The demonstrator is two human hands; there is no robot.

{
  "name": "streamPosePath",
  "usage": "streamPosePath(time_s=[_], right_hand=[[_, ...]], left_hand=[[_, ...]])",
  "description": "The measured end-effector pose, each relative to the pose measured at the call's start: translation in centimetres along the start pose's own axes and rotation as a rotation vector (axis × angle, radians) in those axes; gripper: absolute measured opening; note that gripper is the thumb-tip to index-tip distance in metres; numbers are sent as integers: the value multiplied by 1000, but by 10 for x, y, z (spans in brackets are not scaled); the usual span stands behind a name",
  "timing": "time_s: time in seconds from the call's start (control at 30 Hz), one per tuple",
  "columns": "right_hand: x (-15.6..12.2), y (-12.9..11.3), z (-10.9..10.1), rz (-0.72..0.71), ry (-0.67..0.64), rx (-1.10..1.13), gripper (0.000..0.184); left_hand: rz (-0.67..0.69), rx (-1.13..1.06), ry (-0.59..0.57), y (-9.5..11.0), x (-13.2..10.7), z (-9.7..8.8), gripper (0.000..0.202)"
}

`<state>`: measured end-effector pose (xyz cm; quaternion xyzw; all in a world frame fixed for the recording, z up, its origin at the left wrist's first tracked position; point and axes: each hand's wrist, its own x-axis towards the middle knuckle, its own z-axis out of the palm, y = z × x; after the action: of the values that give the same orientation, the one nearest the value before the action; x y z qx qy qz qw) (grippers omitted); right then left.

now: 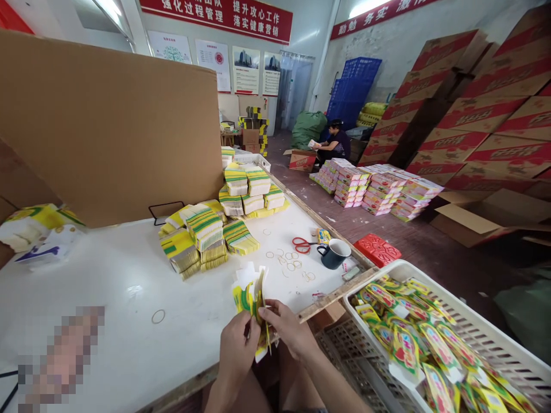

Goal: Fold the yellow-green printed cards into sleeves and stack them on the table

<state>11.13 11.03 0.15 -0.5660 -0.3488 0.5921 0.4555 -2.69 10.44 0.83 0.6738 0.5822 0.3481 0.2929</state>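
At the table's near edge, both hands hold a small bunch of yellow-and-green printed folding cartons (244, 295). The cartons are partly opened out, with white flaps standing up at the top. My left hand (239, 339) pinches them from the left side. My right hand (287, 328) grips their right edge between thumb and fingers. Beyond the hands lie bundled stacks of flat cartons (204, 226), yellow, green and white. To the right, a white plastic basket (400, 267) is heaped with yellow-green cartons (404, 347) bearing red print.
Loose rubber bands (293, 257), red-handled scissors (302, 245) and a dark mug (333, 254) lie on the white table (129, 344). A tall cardboard sheet (112, 132) stands behind. Floor stacks of packs (387, 189), big boxes (469, 137) and a seated person (338, 143) are beyond.
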Motion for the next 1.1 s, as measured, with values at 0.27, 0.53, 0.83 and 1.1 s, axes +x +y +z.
streamPosePath(time_s=[0.27, 0.53, 0.83, 1.1], right_hand=[[3, -10, -20, -171, 317, -127, 62], [-32, -24, 13, -313, 270, -453, 52], [-42, -24, 20, -331, 152, -392, 51], [-41, -25, 17, -239, 91, -194, 21]], left_hand=[[-222, -134, 97, -29, 11, -1, 20], [-211, -679, -140, 2, 6, -4, 53], [-350, -980, -134, 12, -3, 0, 46], [-349, -893, -55, 14, -7, -2, 40]])
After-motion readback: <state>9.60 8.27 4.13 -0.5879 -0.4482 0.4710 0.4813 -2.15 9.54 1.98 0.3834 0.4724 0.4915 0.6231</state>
